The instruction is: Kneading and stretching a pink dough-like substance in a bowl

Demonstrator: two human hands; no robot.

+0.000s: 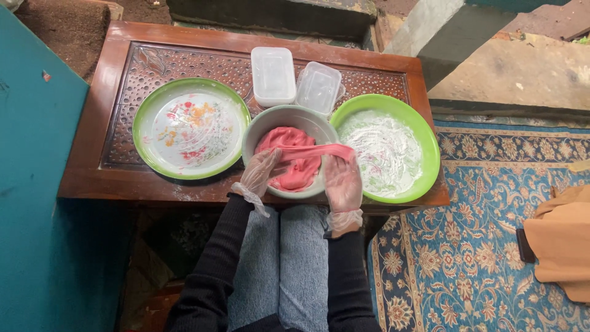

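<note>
A pale green bowl (258,126) stands at the front middle of a carved wooden table (117,67) and holds pink dough (295,175). Both my hands wear clear plastic gloves. My left hand (259,173) grips one end of a strand of the dough at the bowl's near left rim. My right hand (342,182) grips the other end at the bowl's right rim. The strand is stretched between them above the bowl.
A green-rimmed plate (145,123) with coloured smears lies left of the bowl. A bright green plate (424,138) with white floury residue lies to the right. Two clear plastic containers (273,75) sit behind. A patterned blue rug (467,258) and tan cloth (562,237) are at right.
</note>
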